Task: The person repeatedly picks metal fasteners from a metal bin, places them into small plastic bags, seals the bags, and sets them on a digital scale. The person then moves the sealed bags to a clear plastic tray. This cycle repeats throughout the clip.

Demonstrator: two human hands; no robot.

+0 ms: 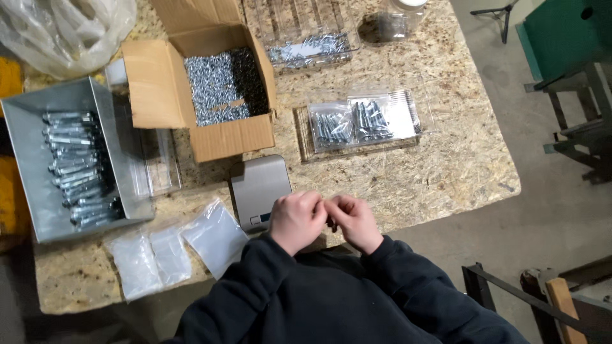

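My left hand (296, 220) and my right hand (354, 220) meet at the table's near edge, fingers curled and touching each other. They pinch a small dark object (332, 223) between them, too hidden to identify. Just left of them lies a grey digital scale (258, 186). Behind it stands an open cardboard box (229, 137) filled with silver screws. Clear plastic bags of bolts (363, 120) lie further back on the right.
A grey metal bin (29, 165) holding long bolts sits at the left. Several empty clear bags (175, 248) lie at the near left. A clear tray of screws (306, 44) and a jar (395, 16) stand at the back. Metal frames (574, 108) flank the chipboard table (459, 165) on the right.
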